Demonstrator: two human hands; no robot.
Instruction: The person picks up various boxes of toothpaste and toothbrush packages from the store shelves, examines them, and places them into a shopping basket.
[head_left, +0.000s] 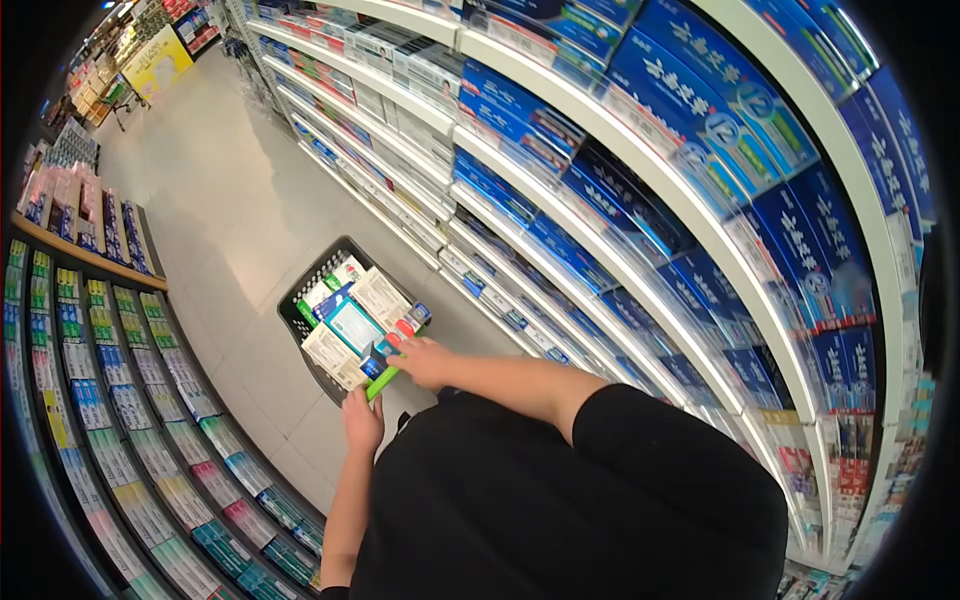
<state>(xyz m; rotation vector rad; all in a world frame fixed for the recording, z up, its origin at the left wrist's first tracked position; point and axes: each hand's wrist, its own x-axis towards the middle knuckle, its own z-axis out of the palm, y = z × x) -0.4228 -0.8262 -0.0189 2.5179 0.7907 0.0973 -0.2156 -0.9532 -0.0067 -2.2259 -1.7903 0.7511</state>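
Note:
A dark shopping cart (291, 312) stands in the aisle right in front of me, packed with boxed goods. Its bright green handle (381, 383) runs along the near side. My right hand (424, 362) is closed on the handle's right part, beside a small red piece (404, 328) that I cannot make out. At the handle's left end, my left hand (362, 418) has its fingers closed round the bar. Inside the cart lie a white box with a teal border (354, 326), cream-coloured packs (382, 295) and a dark blue box (374, 366).
Tall lit shelves (560, 190) of mostly blue toothpaste-like boxes line the right side. A lower rack (130, 410) of hanging packs runs along the left. Tiled floor (200, 200) stretches ahead to a yellow display (158, 65) and another cart (124, 100).

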